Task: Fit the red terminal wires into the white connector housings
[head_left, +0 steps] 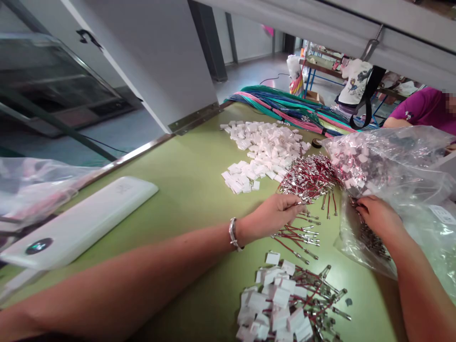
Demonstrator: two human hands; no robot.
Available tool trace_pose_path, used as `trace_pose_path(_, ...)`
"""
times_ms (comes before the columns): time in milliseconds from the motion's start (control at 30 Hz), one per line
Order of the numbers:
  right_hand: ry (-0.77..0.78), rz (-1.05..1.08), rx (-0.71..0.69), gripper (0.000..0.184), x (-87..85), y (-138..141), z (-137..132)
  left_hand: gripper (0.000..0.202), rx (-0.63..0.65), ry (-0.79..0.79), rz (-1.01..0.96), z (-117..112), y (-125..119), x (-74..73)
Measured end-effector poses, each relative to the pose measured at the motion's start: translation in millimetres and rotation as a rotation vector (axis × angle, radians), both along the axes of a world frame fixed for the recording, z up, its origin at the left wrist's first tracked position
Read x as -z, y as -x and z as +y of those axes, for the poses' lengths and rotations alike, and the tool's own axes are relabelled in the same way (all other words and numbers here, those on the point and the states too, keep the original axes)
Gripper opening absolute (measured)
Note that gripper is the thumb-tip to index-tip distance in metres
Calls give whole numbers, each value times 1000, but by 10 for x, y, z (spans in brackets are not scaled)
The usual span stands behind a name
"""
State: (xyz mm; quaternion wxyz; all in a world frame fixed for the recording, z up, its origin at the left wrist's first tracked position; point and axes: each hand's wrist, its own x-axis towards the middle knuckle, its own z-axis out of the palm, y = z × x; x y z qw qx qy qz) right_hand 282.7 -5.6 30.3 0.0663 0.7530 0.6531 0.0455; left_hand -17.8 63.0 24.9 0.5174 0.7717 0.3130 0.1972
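My left hand (274, 216), with a silver bracelet on the wrist, reaches across the green table (185, 190) and pinches some short red wires with metal terminals (301, 235) at the edge of a bigger pile of them (309, 178). My right hand (375, 216) rests on a clear plastic bag (395, 166); its fingers curl into the bag's opening, and what they grip is hidden. A heap of finished wires with white plastic connectors (285, 304) lies close to me. Loose white connectors (265, 149) are spread farther back.
A white power bank (78, 223) lies at the left beside another plastic bag (32, 190). Bundles of coloured cables (285, 107) lie at the far table edge. Another person in a purple shirt (423, 109) sits at the far right.
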Motion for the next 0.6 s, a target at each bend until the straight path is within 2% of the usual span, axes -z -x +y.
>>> trace_pose_path(167, 50, 52, -111, 23, -68, -109, -97, 29, 32, -6, -13, 1, 0, 2)
trace_pose_path(300, -41, 94, -123, 24, -117, -67, -131, 31, 24, 46, -31, -10, -3, -28)
trace_pose_path(367, -126, 216, -127, 27, -148, 118, -136, 30, 24, 90, -33, -25, -9, -36)
trace_pose_path(467, -189, 563, -171, 31, -179, 545, -171, 26, 19, 165, -33, -53, -21, -27)
trace_pose_path(533, -194, 783, -128, 34, -177, 828, -209, 23, 9, 194, -39, -72, -29, -16)
trace_pose_path(600, -202, 961, -76, 26, -157, 1036, -240, 22, 14, 201, -51, -90, -35, -10)
